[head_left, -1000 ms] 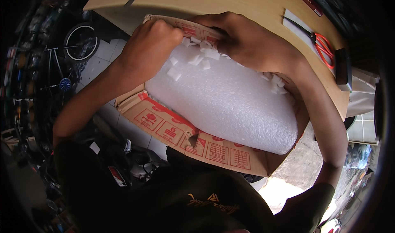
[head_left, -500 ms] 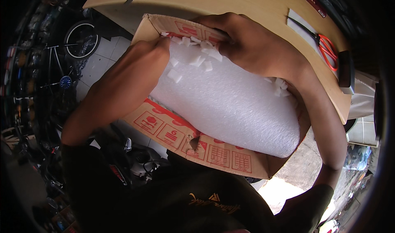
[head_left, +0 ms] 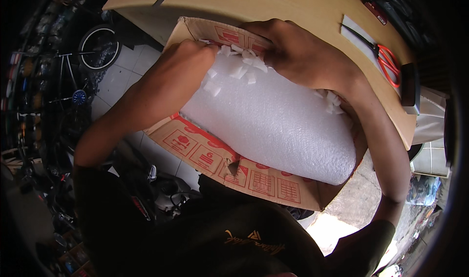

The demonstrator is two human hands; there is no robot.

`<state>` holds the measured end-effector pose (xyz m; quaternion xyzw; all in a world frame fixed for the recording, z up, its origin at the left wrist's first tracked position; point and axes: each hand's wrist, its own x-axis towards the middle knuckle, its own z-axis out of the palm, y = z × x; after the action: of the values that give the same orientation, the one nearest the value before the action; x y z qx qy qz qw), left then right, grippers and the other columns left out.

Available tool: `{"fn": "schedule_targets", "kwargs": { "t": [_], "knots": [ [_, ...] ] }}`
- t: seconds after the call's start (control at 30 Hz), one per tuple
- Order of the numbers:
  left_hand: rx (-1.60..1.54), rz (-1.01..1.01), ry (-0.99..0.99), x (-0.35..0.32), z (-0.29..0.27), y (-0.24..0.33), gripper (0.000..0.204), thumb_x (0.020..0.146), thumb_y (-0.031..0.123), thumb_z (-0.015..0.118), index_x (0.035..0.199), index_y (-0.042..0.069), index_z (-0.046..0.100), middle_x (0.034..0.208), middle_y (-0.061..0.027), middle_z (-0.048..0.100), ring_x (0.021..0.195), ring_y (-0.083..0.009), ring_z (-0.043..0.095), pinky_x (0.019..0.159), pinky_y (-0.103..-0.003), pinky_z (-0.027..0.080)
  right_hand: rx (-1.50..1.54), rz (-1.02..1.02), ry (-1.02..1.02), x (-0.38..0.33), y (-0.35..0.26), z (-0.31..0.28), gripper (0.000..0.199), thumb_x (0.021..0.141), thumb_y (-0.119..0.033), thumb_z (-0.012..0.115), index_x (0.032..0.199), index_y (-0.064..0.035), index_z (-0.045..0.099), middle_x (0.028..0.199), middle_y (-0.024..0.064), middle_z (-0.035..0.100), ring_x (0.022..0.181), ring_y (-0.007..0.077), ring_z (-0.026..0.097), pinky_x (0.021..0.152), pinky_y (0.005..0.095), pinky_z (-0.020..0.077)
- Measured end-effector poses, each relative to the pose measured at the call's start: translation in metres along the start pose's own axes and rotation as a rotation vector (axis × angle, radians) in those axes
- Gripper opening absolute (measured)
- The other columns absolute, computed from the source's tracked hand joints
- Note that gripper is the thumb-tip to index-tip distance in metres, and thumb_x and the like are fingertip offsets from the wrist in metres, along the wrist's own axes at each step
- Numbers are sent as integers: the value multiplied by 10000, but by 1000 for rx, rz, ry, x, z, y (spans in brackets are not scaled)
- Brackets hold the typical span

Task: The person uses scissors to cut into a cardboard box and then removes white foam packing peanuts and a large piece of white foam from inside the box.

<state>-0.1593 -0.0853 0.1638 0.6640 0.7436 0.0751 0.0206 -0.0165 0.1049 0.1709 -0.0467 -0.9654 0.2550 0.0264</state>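
Bending over the far left part of the cardboard box (head_left: pixel 200 152) in the head view, the left hand (head_left: pixel 188 64) has its fingers curled; their tips are hidden, so what they pinch cannot be told. The right hand (head_left: pixel 300 52) is closed around the far flap, fingers behind it, thumb side inside. The wrapped white bundle (head_left: pixel 273 123) lies in the box, just nearer the body than both grips, with white foam pieces (head_left: pixel 239 71) strewn between them.

The box's near flap opens toward the dark shirt (head_left: pixel 210 238), and the tabletop (head_left: pixel 273 5) stretches beyond the hands.

Right of the right hand, past its forearm, lie red-handled scissors (head_left: pixel 389 64). Well left of the left hand stands a bicycle wheel (head_left: pixel 84 46).
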Motion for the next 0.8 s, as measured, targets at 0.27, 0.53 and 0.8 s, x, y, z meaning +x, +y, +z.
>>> {"fn": "schedule_targets", "kwargs": {
  "t": [0.27, 0.53, 0.8],
  "knots": [
    [-213, -147, -95, -11, -9, 0, 244, 919, -29, 505, 1160, -26, 545, 1031, -235, 559, 1052, -388, 570, 913, -444, 486, 11, 53, -70, -2, -6, -9, 436, 907, -53, 605, 1343, -35, 616, 1050, 237, 720, 976, 332, 707, 924, 418, 532],
    [-90, 24, 103, 3, 8, -5, 129, 907, 13, 543, 1027, -12, 583, 977, -225, 586, 982, -387, 611, 862, -442, 508, -98, -57, 26, -9, -6, 1, 420, 911, -100, 648, 1328, -47, 634, 958, 220, 722, 901, 325, 716, 873, 427, 537],
    [334, 91, 206, 16, 14, -2, 39, 811, -36, 625, 795, -15, 653, 771, -196, 669, 775, -370, 715, 688, -409, 589, -175, -51, 52, -9, -10, 1, 370, 925, -122, 649, 1288, -55, 663, 900, 197, 728, 859, 313, 723, 852, 427, 538]
  ]
}}
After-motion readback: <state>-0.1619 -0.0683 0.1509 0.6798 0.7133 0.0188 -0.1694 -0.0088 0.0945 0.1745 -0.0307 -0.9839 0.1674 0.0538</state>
